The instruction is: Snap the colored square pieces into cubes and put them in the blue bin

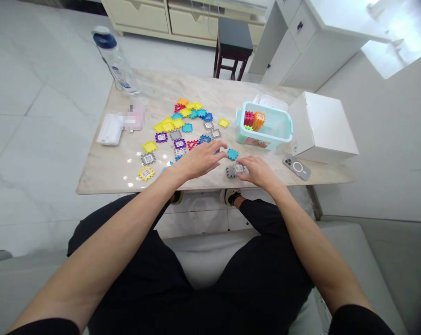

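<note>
1. The right hand (257, 171) has its thumb and fingertips closed on the edges of a grey window tile (239, 168), a grip that leaves most of its face uncovered. A plain grey tile (230, 171) sits against it, left of the fingers; whether they are joined, I cannot tell.
2. The left hand (201, 160) is loosely bent with fingers apart, nothing visibly gripped; whether it touches the blue behind its fingers, I cannot tell.
3. A teal tile (232, 154) lies just beyond the right fingertips, between the hands, handy for either.
4. Right of the right hand, a phone (296, 167) lies camera side up, probably set aside.
5. Beyond and left of the left hand, coloured tiles (168, 124) lie flat, perhaps spread so each shows.
6. Beyond the right hand, a tub (283, 132) holds stacked orange tiles (259, 121), likely to save room.
7. Farthest left of the left hand, a bottle (118, 67) stands upright, seemingly kept out of the way.
</note>
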Demonstrator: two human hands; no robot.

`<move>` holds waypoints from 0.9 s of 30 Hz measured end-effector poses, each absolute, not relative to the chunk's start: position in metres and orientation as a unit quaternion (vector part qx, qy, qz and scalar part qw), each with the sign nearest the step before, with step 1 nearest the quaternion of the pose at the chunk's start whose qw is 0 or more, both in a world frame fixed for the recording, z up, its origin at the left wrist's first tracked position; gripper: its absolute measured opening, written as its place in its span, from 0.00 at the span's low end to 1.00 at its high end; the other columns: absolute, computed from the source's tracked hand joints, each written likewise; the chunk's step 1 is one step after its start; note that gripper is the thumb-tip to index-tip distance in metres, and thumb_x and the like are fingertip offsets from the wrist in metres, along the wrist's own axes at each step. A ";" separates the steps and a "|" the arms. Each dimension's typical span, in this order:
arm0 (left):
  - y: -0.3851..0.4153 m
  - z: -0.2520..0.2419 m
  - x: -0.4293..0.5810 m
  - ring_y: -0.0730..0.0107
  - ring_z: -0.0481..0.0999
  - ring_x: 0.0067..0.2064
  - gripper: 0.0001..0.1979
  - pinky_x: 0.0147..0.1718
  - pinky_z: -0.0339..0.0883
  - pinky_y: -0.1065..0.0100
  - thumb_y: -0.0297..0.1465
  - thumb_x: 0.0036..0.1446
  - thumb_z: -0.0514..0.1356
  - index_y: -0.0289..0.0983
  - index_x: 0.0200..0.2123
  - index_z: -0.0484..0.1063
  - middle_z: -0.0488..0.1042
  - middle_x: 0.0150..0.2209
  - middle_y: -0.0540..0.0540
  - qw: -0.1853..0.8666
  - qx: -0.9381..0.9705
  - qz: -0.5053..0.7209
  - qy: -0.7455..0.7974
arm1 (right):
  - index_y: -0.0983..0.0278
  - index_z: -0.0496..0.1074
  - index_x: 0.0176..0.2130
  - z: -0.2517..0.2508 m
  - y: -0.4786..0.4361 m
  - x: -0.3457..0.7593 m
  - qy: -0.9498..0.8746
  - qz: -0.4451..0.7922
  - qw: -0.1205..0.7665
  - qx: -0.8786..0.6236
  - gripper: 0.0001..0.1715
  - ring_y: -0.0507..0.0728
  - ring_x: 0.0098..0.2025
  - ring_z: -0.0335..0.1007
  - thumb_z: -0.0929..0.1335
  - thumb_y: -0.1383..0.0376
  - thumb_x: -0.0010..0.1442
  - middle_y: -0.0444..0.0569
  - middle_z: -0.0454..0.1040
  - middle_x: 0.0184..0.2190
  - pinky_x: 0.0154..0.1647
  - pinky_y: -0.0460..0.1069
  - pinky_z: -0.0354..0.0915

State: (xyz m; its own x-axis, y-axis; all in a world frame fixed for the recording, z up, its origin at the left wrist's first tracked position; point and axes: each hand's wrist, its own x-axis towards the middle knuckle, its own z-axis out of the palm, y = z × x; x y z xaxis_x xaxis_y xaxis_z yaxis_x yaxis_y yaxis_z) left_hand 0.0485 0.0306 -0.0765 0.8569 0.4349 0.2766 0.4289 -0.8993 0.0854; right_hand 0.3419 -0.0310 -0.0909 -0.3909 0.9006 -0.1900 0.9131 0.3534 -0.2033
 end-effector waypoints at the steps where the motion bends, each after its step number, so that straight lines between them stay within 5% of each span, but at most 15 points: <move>1: 0.030 -0.076 0.049 0.48 0.79 0.65 0.17 0.60 0.75 0.53 0.26 0.71 0.67 0.39 0.61 0.77 0.75 0.66 0.35 0.008 0.964 0.142 0.226 | 0.66 0.78 0.68 -0.092 -0.031 0.340 0.823 -0.142 0.038 0.548 0.29 0.70 0.69 0.76 0.76 0.60 0.72 0.63 0.81 0.65 0.71 0.61 0.68; 20: 0.025 -0.058 0.046 0.48 0.77 0.66 0.13 0.63 0.72 0.52 0.29 0.75 0.62 0.37 0.59 0.80 0.78 0.63 0.36 0.017 0.966 0.118 0.231 | 0.65 0.80 0.63 -0.109 -0.017 0.317 0.821 -0.133 0.126 0.540 0.23 0.71 0.67 0.77 0.76 0.60 0.72 0.63 0.83 0.63 0.68 0.60 0.67; 27: 0.027 -0.056 0.044 0.50 0.80 0.59 0.14 0.58 0.72 0.56 0.34 0.77 0.61 0.35 0.56 0.82 0.82 0.57 0.36 0.048 0.952 0.012 0.301 | 0.67 0.72 0.72 -0.112 -0.020 0.333 0.808 -0.137 0.087 0.567 0.44 0.73 0.68 0.78 0.82 0.52 0.67 0.67 0.80 0.67 0.67 0.61 0.72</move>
State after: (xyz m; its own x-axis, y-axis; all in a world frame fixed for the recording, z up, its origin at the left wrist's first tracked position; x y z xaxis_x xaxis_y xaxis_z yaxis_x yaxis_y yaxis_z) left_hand 0.0444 0.0273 -0.0562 0.8187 0.5741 -0.0067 0.5719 -0.8144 0.0980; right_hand 0.3327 -0.0202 -0.1121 -0.3422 0.8917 -0.2962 0.9395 0.3195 -0.1235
